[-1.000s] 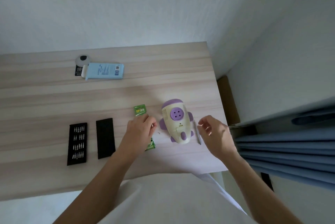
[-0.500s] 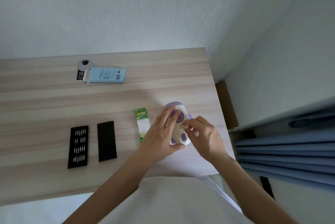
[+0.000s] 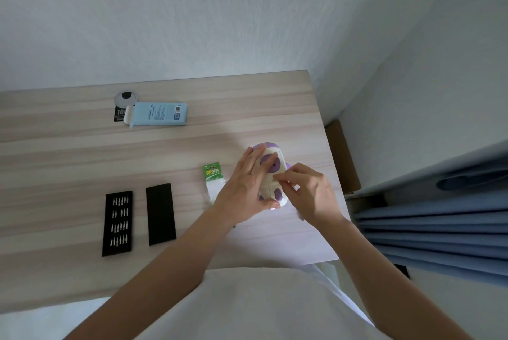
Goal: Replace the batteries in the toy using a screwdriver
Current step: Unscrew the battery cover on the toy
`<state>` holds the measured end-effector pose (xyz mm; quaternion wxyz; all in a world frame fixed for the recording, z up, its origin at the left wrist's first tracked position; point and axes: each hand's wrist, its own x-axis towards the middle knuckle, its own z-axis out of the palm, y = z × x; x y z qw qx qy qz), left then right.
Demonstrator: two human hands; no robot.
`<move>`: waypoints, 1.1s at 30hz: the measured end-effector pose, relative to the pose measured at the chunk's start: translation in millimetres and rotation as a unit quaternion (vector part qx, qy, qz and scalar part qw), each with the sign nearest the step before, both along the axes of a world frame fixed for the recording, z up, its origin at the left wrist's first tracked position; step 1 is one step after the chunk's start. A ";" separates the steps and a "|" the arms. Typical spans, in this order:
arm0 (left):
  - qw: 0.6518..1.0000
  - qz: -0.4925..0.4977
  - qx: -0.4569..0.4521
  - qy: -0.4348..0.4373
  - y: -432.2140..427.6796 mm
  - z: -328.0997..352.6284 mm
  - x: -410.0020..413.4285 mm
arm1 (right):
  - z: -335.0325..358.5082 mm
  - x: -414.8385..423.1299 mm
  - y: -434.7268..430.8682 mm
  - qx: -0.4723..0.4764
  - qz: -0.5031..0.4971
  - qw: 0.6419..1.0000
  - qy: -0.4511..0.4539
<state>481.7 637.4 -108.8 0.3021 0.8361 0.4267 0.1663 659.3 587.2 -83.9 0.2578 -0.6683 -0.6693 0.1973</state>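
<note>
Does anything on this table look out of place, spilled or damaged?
Nothing is spilled or damaged. The blue box, at the far side, has its end flap open and lies partly over a black card. The left hand grips the toy; the right hand pinches at it.

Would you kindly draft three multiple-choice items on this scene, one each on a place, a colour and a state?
1. Where is the green battery pack?
A. on the floor
B. on the table, left of the toy
C. atop the toy

2. What colour trims the white toy?
A. red
B. yellow
C. purple

3. What is the left hand doing?
A. gripping the toy
B. resting flat on the table
C. raised in the air

Answers: 1 B, it lies beside the toy; 2 C, a purple cap shows; 3 A, fingers above, thumb below.
</note>
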 end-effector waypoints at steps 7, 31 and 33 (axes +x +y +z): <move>1.000 0.020 0.013 -0.012 1.1 -2.9 -0.2 | -0.1 3.5 2.7 0.004 0.025 1.000 -0.013; 0.999 0.029 -0.016 -0.016 3.5 -2.7 5.1 | 27.1 6.0 42.6 -0.186 0.111 0.976 0.012; 0.999 0.031 -0.010 -0.022 3.0 -2.5 4.8 | 28.3 5.0 43.8 -0.197 0.113 0.974 0.013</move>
